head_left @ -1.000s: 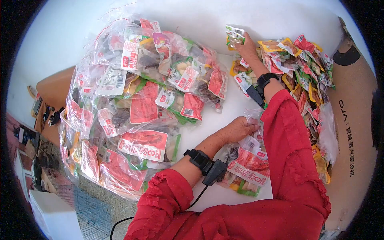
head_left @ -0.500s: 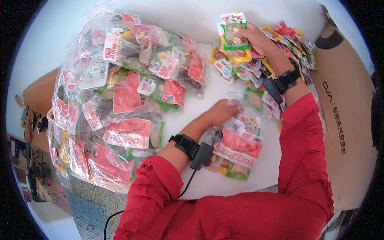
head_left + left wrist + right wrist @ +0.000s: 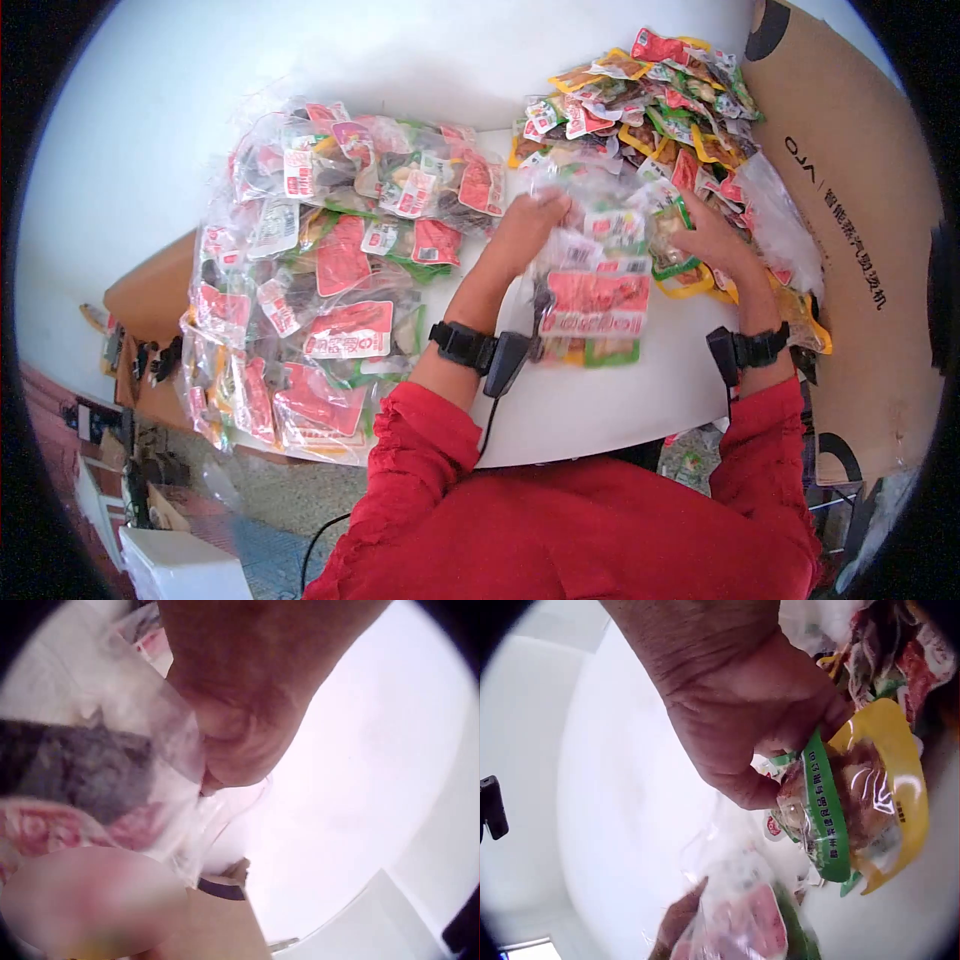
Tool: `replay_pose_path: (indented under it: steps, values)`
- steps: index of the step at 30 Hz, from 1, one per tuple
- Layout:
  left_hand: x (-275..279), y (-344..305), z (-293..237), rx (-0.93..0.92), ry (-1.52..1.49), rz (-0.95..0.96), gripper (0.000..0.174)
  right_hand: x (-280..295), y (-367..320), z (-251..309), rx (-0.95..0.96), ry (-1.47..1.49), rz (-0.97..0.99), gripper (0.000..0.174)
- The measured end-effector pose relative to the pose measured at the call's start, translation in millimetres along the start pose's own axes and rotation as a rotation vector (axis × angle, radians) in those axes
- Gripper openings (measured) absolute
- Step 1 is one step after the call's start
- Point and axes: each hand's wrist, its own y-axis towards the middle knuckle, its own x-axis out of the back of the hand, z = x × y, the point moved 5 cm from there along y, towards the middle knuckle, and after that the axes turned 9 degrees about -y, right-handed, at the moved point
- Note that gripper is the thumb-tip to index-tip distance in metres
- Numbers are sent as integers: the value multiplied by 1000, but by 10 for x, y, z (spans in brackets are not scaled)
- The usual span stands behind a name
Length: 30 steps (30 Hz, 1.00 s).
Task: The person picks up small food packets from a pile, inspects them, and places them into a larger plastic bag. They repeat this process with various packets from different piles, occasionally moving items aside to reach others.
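My left hand (image 3: 530, 232) grips the gathered top of a clear plastic bag (image 3: 595, 300) and holds it up over the white table. Food packets with red and white labels and green edges fill the bag. Just right of its opening, my right hand (image 3: 718, 238) pinches small sealed food packets. In the right wrist view, a green-edged packet (image 3: 826, 817) overlaps a yellow-edged packet (image 3: 900, 799), both at the thumb and fingers. The left wrist view shows the curled left hand (image 3: 240, 742) at the bag's plastic film (image 3: 176, 720).
A heap of loose food packets (image 3: 690, 110) lies at the back right. Large filled clear bags (image 3: 340, 255) cover the table's left side. A tall cardboard box (image 3: 850, 230) stands along the right edge, and the white table (image 3: 580, 410) ends near my body.
The right hand has brought packets from the heap back toward me, beside the bag's opening. My left hand has raised the bag's top and moved it farther from my body.
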Motion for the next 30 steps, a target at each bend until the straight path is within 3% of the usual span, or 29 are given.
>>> replay_pose_path:
  steps: [1,3,9,11,12,17,21,23,24,25,26,28,30]
  values:
    - [23,79,-151,-90,222,-28,25,-20,-68,51,6,20,0,71]
    - [138,335,-418,-259,603,-117,24,-92,-218,159,-100,475,154,66]
    - [1384,1305,-832,-635,1057,-312,22,-571,-262,-107,-193,732,149,58]
    - [1605,1292,-896,-23,132,-723,21,-484,-311,23,-225,654,162,57]
    - [1610,1349,-856,-17,151,-708,21,-529,-306,-20,-234,675,156,57]
    - [2125,1634,35,235,1204,-717,32,-605,-264,-107,-241,591,208,59]
    - [2085,1612,274,330,1404,-510,35,-672,-274,-168,-177,574,183,60]
    - [2381,1593,448,66,-90,-913,30,-680,-263,-147,-153,614,212,60]
    - [2552,1519,362,69,-89,-914,30,-663,-260,-126,-154,615,214,60]
    - [2635,1467,-23,-150,788,-744,37,-648,-268,-82,-146,703,230,59]
    - [2428,1435,-148,-368,1631,-440,47,-641,-297,-58,-144,791,248,58]
    - [2008,1211,-547,-279,112,-1188,42,-846,-256,-179,-189,893,299,51]
    - [2205,1293,-800,-755,749,-1129,41,-901,-284,-219,-234,995,344,45]
